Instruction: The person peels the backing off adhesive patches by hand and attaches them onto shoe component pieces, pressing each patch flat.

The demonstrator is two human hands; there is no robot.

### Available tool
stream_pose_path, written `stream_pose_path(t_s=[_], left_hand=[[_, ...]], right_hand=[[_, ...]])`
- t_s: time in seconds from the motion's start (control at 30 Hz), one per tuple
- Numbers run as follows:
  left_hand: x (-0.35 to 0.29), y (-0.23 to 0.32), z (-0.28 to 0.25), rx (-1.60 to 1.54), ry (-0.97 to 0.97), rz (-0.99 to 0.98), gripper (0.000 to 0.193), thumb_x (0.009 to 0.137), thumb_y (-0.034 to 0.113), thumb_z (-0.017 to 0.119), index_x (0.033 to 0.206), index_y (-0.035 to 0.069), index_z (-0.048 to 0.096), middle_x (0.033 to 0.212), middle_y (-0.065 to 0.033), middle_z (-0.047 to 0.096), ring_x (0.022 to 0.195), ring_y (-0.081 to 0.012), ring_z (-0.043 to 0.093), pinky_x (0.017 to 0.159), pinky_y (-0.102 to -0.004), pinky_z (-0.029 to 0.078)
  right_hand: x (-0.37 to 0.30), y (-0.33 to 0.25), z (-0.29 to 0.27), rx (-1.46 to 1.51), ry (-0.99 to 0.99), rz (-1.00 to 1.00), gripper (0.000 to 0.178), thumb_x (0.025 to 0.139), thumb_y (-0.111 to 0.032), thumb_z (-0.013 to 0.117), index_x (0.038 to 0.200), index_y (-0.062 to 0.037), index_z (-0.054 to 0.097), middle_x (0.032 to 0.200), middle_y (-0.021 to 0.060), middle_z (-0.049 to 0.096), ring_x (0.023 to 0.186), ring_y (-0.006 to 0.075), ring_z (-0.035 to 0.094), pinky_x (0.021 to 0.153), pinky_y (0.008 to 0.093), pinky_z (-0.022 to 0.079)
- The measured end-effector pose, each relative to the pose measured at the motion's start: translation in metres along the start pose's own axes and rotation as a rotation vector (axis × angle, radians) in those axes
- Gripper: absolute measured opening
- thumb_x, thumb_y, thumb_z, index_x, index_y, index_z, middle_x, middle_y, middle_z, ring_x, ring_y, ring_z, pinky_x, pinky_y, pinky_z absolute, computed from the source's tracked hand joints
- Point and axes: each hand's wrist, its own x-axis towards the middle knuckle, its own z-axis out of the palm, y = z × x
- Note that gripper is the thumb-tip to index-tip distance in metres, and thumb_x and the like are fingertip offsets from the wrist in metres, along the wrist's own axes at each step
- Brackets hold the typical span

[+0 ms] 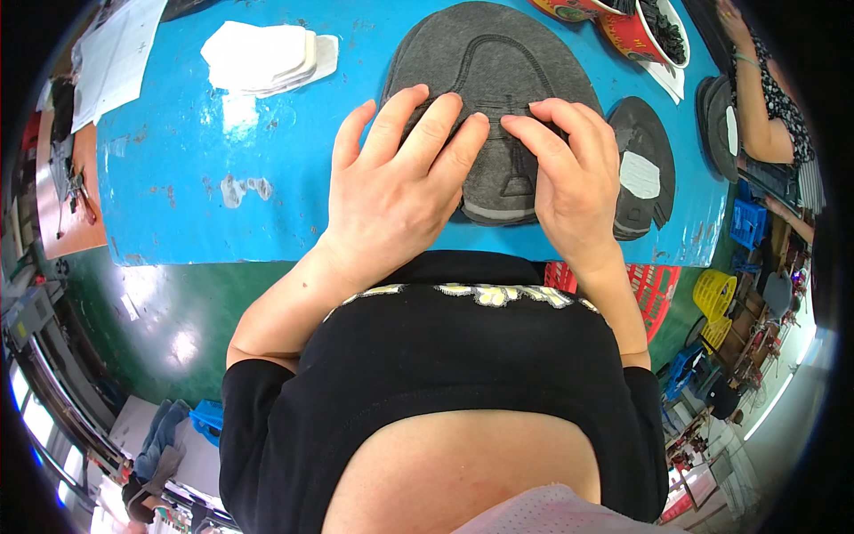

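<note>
a sheet of paper (120, 62) hangs over the left end of the blue table (169, 214), and white pads (262, 58) lie stacked to its right. next comes the left hand (387, 196), back up, its fingers fanned and bent, with tips resting on the upper left part of the grey piece (485, 165). that piece lies flat at the table's near edge, its curved seam above the fingertips. the right hand (578, 191) sits on its right side, fingers closer together and curled, the index tip close to the left one's. both thumbs are hidden, so i can't tell whether either hand pinches the cloth or only presses it. further right are a red tub (623, 36), a smaller grey piece (636, 209) with a white patch (640, 175), and a co-worker's arm (756, 116).
</note>
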Motion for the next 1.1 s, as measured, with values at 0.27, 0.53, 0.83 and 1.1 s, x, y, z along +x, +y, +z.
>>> stream_pose_path(t_s=[0.27, 0.53, 0.83, 1.1], left_hand=[[-0.002, 0.003, -0.004, 0.055, -0.011, 0.018, 0.048, 0.065, 0.007, 0.06, 0.111, 0.018, 0.058, 0.112, -0.0007, 0.054, 0.106, -0.0198, 0.05, 0.088, -0.0342, 0.035], [-0.012, -0.006, -0.003, -0.189, 0.066, -0.017, 0.038, 0.071, 0.001, 0.057, 0.108, 0.009, 0.059, 0.115, -0.0065, 0.057, 0.112, -0.0243, 0.05, 0.095, -0.0371, 0.031], [-0.01, -0.022, -0.021, 0.026, 0.125, -0.075, 0.036, 0.069, 0.004, 0.061, 0.105, 0.011, 0.059, 0.112, -0.0044, 0.057, 0.107, -0.0221, 0.051, 0.097, -0.0387, 0.028], [-0.007, -0.111, -0.021, 0.247, 0.212, -0.103, 0.031, 0.071, 0.01, 0.067, 0.1, 0.004, 0.059, 0.104, -0.0114, 0.061, 0.095, -0.0318, 0.057, 0.082, -0.0403, 0.044]], right_hand=[[0.002, -0.003, -0.004, -0.008, -0.057, -0.016, 0.034, 0.065, -0.001, 0.06, 0.094, -0.0172, 0.064, 0.096, 0.0001, 0.056, 0.09, 0.0215, 0.053, 0.072, 0.0325, 0.043], [-0.014, 0.007, -0.007, 0.32, 0.143, 0.118, 0.041, 0.064, 0.013, 0.052, 0.096, -0.0081, 0.064, 0.104, 0.0087, 0.058, 0.1, 0.0264, 0.053, 0.085, 0.0353, 0.043], [-0.02, 0.027, -0.022, 0.121, 0.301, 0.325, 0.023, 0.076, 0.004, 0.056, 0.095, -0.0074, 0.065, 0.103, 0.01, 0.059, 0.096, 0.0244, 0.054, 0.084, 0.0333, 0.043], [-0.031, 0.031, -0.03, 0.23, 0.296, 0.402, 0.019, 0.08, 0.0, 0.057, 0.096, -0.0057, 0.065, 0.105, 0.0098, 0.059, 0.1, 0.0223, 0.055, 0.087, 0.0321, 0.042]])
